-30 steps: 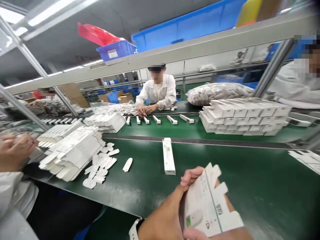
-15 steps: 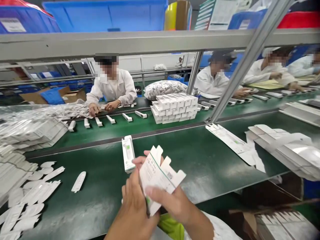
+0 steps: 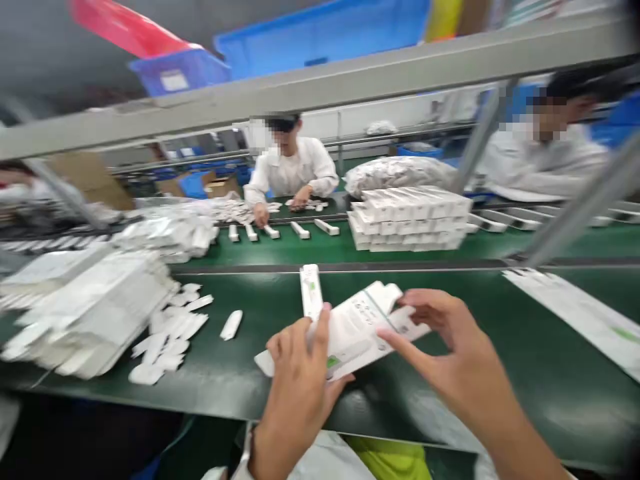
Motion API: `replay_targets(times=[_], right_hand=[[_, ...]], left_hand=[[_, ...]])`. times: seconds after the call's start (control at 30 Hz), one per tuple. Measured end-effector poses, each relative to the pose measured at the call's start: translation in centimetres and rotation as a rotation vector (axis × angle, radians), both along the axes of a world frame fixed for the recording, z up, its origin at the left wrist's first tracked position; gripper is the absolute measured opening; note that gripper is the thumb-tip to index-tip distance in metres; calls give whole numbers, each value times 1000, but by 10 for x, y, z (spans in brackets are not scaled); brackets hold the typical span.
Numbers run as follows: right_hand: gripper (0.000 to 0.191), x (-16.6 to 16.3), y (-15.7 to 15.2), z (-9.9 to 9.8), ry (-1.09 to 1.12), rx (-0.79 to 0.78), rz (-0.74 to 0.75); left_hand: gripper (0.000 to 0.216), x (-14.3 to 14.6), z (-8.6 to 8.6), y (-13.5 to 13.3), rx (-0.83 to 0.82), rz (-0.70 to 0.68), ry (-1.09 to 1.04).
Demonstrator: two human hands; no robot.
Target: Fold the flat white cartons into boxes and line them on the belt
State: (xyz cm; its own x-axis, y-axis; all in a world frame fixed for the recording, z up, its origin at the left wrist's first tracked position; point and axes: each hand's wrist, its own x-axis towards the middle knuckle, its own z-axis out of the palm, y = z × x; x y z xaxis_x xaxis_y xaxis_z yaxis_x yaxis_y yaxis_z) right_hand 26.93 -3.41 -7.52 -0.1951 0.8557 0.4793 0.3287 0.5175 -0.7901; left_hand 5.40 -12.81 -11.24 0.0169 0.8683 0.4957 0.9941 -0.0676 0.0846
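The left hand (image 3: 295, 387) is pinching the near edge of a flat white carton (image 3: 353, 337) between thumb and fingers, while the right hand (image 3: 450, 353) is spreading its fingers, with the fingertips (image 3: 395, 337) touching the carton's other end. The carton is sitting between the hands over the green surface (image 3: 520, 407), a narrow box (image 3: 311, 291) is lying just beyond the left thumb, and a pile of flat cartons (image 3: 90, 307) and loose white trays (image 3: 170, 327) is lying left of the hands.
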Motion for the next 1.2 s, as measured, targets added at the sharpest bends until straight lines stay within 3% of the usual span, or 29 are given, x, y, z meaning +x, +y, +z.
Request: replay_targets(times=[0.07,0.13,0.2,0.27,0.47,0.67,0.8,0.9,1.03,1.2], right_hand=[[31,0,6,-6,-46,7,4],[30,-3,12,-14,-107,-95,37],[38,-5,17,-22,-130,-209,37],[48,-7,20,-26,-122,-268,0],[62,-10,29,-28,-125,-381,-24],[67,-10,46,-34,-74,-577,99],[54,-6,52,-37,-143,-432,207],[46,-4,55,-33,-221,-304,252],[56,-7,57,-26,-277,-356,113],[64,-19,55,-20,-296,-470,110]], left_hand=[[113,0,4,0,-28,-21,-36],[88,-1,7,2,-33,-3,-70],[66,-1,9,3,-10,20,-89],[61,-2,10,3,15,29,-93],[72,-7,11,8,22,36,-73],[62,-12,14,10,39,32,-21],[60,-18,20,13,28,27,7],[83,-20,23,15,-17,-14,22],[128,-14,22,16,-97,-100,14],[99,-9,21,17,-127,-95,7]])
